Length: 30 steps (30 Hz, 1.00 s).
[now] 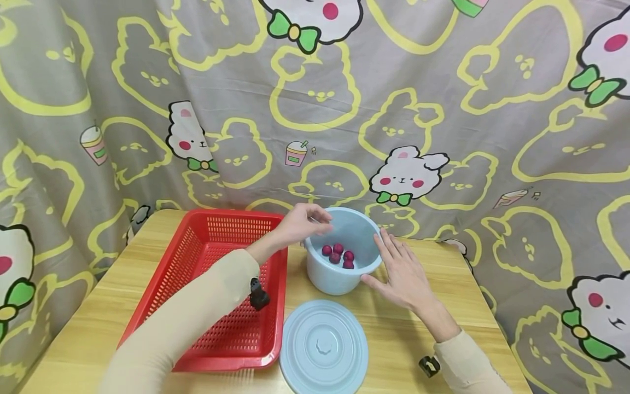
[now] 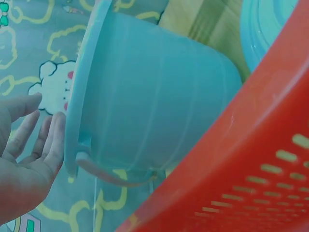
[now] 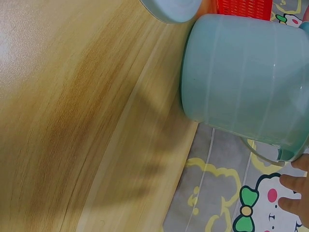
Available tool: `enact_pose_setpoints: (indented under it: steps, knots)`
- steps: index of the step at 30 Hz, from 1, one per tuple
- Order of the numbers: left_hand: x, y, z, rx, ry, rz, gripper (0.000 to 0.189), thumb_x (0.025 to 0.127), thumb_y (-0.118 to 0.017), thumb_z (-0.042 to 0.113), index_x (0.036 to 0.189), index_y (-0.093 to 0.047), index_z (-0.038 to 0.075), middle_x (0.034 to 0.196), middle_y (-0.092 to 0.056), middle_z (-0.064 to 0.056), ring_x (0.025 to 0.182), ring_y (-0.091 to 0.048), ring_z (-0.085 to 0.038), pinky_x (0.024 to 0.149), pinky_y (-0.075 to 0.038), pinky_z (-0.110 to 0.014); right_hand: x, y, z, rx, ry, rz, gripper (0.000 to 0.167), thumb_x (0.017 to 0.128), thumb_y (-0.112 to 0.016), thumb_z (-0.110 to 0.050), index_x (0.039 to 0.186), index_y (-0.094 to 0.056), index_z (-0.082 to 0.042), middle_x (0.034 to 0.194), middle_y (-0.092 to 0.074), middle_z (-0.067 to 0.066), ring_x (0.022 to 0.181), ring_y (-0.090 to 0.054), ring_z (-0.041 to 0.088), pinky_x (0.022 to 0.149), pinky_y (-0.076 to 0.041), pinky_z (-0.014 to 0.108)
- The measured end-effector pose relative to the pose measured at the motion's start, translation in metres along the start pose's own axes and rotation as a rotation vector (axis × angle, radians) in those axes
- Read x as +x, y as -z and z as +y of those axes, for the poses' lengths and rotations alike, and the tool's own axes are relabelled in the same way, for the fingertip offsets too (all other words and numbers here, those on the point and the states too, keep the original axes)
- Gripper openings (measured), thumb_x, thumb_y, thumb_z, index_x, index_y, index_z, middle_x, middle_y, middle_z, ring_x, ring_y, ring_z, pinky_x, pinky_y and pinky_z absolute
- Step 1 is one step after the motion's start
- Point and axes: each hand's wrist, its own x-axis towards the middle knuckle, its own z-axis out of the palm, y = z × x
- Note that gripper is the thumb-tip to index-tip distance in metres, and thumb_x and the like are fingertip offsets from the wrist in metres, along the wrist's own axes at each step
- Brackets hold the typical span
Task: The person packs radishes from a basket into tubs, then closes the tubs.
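A light blue bucket [image 1: 331, 278] stands upright on the table with several small dark red balls [image 1: 338, 256] at its bottom. Over the bucket's left rim is my left hand [image 1: 304, 223], its fingers loosely bent and nothing seen between them. In the left wrist view that hand [image 2: 29, 154] is beside the rim, and the handle [image 2: 113, 180] hangs down the bucket's side. My right hand [image 1: 401, 271] rests with extended fingers against the right rim. Only its fingertips [image 3: 295, 183] show in the right wrist view, at the edge.
A red perforated basket [image 1: 281, 328] stands left of the bucket, under my left forearm. The round blue lid [image 1: 325, 350] lies flat on the wooden table [image 1: 394, 350] in front of the bucket. A patterned curtain [image 1: 236, 98] hangs behind the table.
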Motion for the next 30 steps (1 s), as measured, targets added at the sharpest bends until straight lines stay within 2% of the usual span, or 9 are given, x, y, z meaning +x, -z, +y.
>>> enact_pose_setpoints:
  steps: [4,8,12,16,19,24,26,30]
  knots:
    - [-0.002,0.008,-0.003,0.001,0.008,0.029,0.027,0.095,-0.079,0.018,0.120,-0.076,0.008,0.118,-0.075,-0.012,0.098,-0.072,-0.022,0.090,-0.064,-0.031,0.000,0.001,0.000,-0.003,-0.001,-0.003,0.103,0.092,-0.063,-0.071,0.169,-0.023,-0.014,0.176,-0.024,0.014,0.160,-0.032,0.042,0.128,-0.032,0.064]
    - [-0.006,0.017,-0.004,-0.002,0.036,0.039,0.029,0.095,-0.079,0.019,0.122,-0.075,0.007,0.119,-0.075,-0.012,0.098,-0.071,-0.019,0.091,-0.065,-0.030,0.000,0.001,0.000,-0.005,-0.004,-0.011,0.103,0.093,-0.062,-0.072,0.169,-0.023,-0.015,0.176,-0.023,0.014,0.161,-0.031,0.041,0.128,-0.031,0.064]
    - [-0.010,0.026,-0.006,-0.019,0.038,0.030,0.032,0.096,-0.079,0.019,0.124,-0.073,0.004,0.119,-0.074,-0.013,0.098,-0.075,-0.022,0.094,-0.066,-0.036,0.000,0.001,0.000,-0.002,-0.003,-0.005,0.103,0.092,-0.062,-0.071,0.169,-0.024,-0.014,0.176,-0.025,0.015,0.160,-0.032,0.041,0.128,-0.032,0.064]
    - [-0.016,0.035,-0.010,-0.026,0.031,0.016,0.036,0.097,-0.078,0.019,0.127,-0.071,0.001,0.122,-0.074,-0.016,0.108,-0.074,-0.032,0.099,-0.064,-0.043,0.000,0.001,0.000,0.001,-0.004,-0.004,0.103,0.092,-0.063,-0.071,0.169,-0.024,-0.014,0.176,-0.025,0.015,0.160,-0.032,0.041,0.128,-0.032,0.064]
    - [-0.020,0.043,-0.014,-0.028,0.024,0.012,0.036,0.098,-0.077,0.019,0.127,-0.070,0.001,0.123,-0.074,-0.017,0.111,-0.073,-0.034,0.099,-0.064,-0.044,0.001,0.002,-0.001,0.002,-0.008,-0.012,0.103,0.092,-0.064,-0.070,0.169,-0.025,-0.014,0.176,-0.024,0.014,0.160,-0.032,0.041,0.129,-0.030,0.064]
    - [-0.025,0.055,-0.024,-0.030,0.029,0.041,0.035,0.098,-0.077,0.020,0.126,-0.071,0.000,0.119,-0.074,-0.016,0.102,-0.075,-0.027,0.094,-0.066,-0.039,0.002,0.004,-0.001,0.000,-0.012,-0.024,0.103,0.092,-0.064,-0.070,0.168,-0.025,-0.013,0.176,-0.024,0.015,0.161,-0.031,0.041,0.129,-0.030,0.063]
    - [-0.026,0.060,-0.027,-0.025,0.043,0.061,0.034,0.097,-0.077,0.020,0.125,-0.072,0.001,0.119,-0.074,-0.016,0.101,-0.075,-0.028,0.092,-0.066,-0.037,0.002,0.004,-0.002,-0.001,-0.011,-0.021,0.103,0.092,-0.064,-0.070,0.168,-0.025,-0.013,0.176,-0.024,0.015,0.161,-0.031,0.041,0.129,-0.030,0.064]
    - [-0.030,0.069,-0.035,-0.026,0.074,0.091,0.034,0.098,-0.076,0.020,0.126,-0.071,0.000,0.124,-0.072,-0.018,0.106,-0.075,-0.038,0.095,-0.065,-0.043,0.001,0.003,-0.002,-0.003,-0.008,-0.016,0.104,0.092,-0.064,-0.071,0.168,-0.026,-0.013,0.176,-0.025,0.015,0.160,-0.032,0.042,0.128,-0.031,0.064]
